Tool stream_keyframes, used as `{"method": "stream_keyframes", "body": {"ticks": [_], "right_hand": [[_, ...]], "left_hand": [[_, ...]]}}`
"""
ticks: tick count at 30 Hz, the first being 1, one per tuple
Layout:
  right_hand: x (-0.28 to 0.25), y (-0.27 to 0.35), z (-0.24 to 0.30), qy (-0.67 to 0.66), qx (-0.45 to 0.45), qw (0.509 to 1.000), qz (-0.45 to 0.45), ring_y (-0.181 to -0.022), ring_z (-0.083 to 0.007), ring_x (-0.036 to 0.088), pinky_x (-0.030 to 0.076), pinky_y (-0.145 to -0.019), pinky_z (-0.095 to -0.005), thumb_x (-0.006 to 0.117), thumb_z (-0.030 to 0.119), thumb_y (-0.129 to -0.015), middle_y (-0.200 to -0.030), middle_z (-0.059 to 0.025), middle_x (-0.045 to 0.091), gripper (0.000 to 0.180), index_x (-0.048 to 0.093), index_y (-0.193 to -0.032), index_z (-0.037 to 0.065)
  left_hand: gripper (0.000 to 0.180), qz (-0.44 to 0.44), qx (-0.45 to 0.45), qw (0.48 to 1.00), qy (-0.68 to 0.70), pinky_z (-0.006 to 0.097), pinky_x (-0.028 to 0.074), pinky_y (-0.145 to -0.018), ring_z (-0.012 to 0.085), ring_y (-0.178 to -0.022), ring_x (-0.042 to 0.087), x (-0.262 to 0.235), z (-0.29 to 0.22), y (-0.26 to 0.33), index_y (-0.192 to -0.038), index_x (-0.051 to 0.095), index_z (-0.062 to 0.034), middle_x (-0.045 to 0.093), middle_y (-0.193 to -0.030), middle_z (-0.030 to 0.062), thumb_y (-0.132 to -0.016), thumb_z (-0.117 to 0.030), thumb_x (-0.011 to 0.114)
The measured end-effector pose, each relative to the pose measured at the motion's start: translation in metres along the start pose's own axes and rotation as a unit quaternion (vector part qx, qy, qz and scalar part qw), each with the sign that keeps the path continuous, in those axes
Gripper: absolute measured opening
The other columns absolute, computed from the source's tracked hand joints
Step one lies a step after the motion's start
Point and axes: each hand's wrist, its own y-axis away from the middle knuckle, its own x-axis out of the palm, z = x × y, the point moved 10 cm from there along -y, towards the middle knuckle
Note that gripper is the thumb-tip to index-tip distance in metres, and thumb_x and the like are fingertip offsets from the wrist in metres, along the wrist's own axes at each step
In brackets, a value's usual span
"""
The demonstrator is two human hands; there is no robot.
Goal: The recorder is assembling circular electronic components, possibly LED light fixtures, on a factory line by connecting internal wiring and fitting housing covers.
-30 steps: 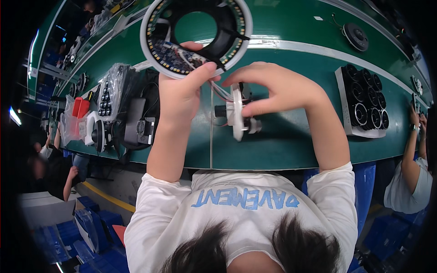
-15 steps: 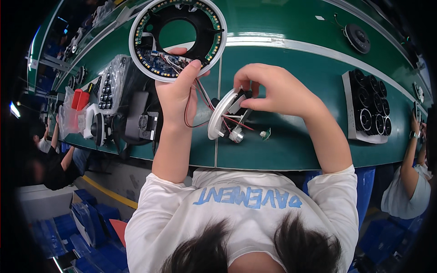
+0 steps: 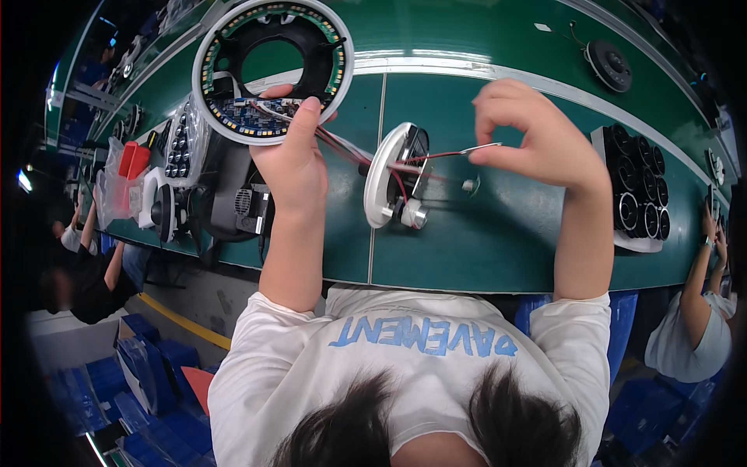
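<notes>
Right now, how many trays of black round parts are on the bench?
2: one tray at the bench's right, beyond the right hand; one at the left, beside the ring in the left hand. Others may be hidden.

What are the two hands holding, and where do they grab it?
Left hand grips the ring light by its lower rim. Right hand pinches a thin wire near its end.

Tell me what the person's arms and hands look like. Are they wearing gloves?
No gloves. Both the left hand and the right hand are bare, and so are the forearms. No watch, ring or band shows. The short sleeves of a white T-shirt with light blue lettering end above the elbows.
</notes>
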Motion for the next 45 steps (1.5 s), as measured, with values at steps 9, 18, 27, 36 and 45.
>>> {"method": "stream_keyframes", "body": {"ticks": [9, 18, 27, 36, 45], "right_hand": [[0.049, 0.04, -0.07, 0.021, 0.304, 0.918, 0.254, -0.078, -0.0202, 0.057, 0.043, -0.072, -0.0304, 0.067, 0.017, -0.07, -0.079, -0.0057, 0.061, 0.019, 0.06, -0.082, 0.005], [0.021, -0.004, 0.037, -0.038, 0.075, 0.975, -0.205, -0.084, -0.0255, 0.054, 0.039, -0.083, -0.0403, 0.074, 0.027, -0.062, -0.087, -0.0041, 0.055, 0.043, 0.047, -0.091, 0.008], [0.034, -0.001, 0.033, -0.033, 0.085, 0.965, -0.244, -0.069, -0.02, 0.055, 0.033, -0.092, -0.0478, 0.07, 0.017, -0.069, -0.067, 0.0019, 0.053, 0.035, 0.043, -0.09, 0.01], [0.011, -0.005, 0.039, -0.012, 0.067, 0.979, -0.194, -0.071, -0.0199, 0.056, 0.04, -0.075, -0.033, 0.064, 0.009, -0.073, -0.071, -0.0008, 0.058, 0.014, 0.055, -0.085, 0.01], [0.016, -0.009, 0.034, -0.021, 0.059, 0.986, -0.153, -0.07, -0.0168, 0.057, 0.043, -0.078, -0.0317, 0.064, 0.007, -0.076, -0.076, -0.0026, 0.062, 0.009, 0.062, -0.085, 0.008]], "left_hand": [[0.039, 0.054, -0.009, 0.997, -0.06, 0.02, 0.045, -0.067, 0.0073, -0.072, 0.055, 0.019, -0.001, 0.013, -0.104, 0.05, -0.0011, 0.057, -0.083, 0.0032, -0.071, 0.005, 0.069], [0.042, 0.102, -0.078, 0.991, -0.042, 0.021, 0.046, -0.068, 0.0074, -0.073, 0.056, 0.039, 0.014, 0.04, -0.106, 0.047, -0.0016, 0.057, -0.084, 0.0032, -0.071, 0.005, 0.069], [0.041, 0.12, 0.018, 0.992, -0.021, 0.025, 0.047, -0.079, 0.0135, -0.091, 0.055, 0.046, 0.007, 0.041, -0.104, 0.043, -0.0023, 0.05, -0.112, 0.0162, -0.072, 0.009, 0.067], [0.036, 0.157, 0.02, 0.987, -0.028, 0.026, 0.048, -0.078, 0.0156, -0.09, 0.057, 0.046, 0.006, 0.041, -0.101, 0.045, -0.002, 0.054, -0.11, 0.0185, -0.074, 0.005, 0.068], [0.036, 0.13, -0.059, 0.989, -0.033, 0.024, 0.047, -0.074, 0.0114, -0.084, 0.057, 0.042, 0.014, 0.043, -0.105, 0.047, -0.0001, 0.059, -0.1, 0.0115, -0.075, 0.005, 0.066]]}}
